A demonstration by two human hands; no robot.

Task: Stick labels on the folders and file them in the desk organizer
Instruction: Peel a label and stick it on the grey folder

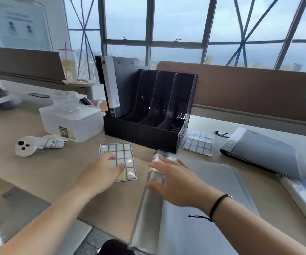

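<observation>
Grip status, left hand (105, 167): your fingers lie spread and nearly flat on the label sheet (118, 161), pressing it to the surface (43, 173); nothing is pinched yet. Your right hand (174, 183) lies open, palm down, across the spine of the clear folder (200, 199), fingers blurred, so I cannot tell how firmly it bears down.

Just beyond the right fingertips, a small white label (159, 157) already appears to sit at the spine's far end; its writing is too small to read.

Judgement: you are between peeling and sticking. Recommendations:
- Keep the left palm anchoring the sheet and lift one corner with a fingertip, so the backing does not rise with the label.
- Hold the folder steady with the right hand until the label is pressed down from one edge to the other.

Beyond both hands stands the desk organizer (149, 115), one folder (115, 87) filed in its leftmost slot and the others free. Right of your right hand lie a second label sheet (198, 142) and a grey folder (262, 153), awaiting attention.
</observation>
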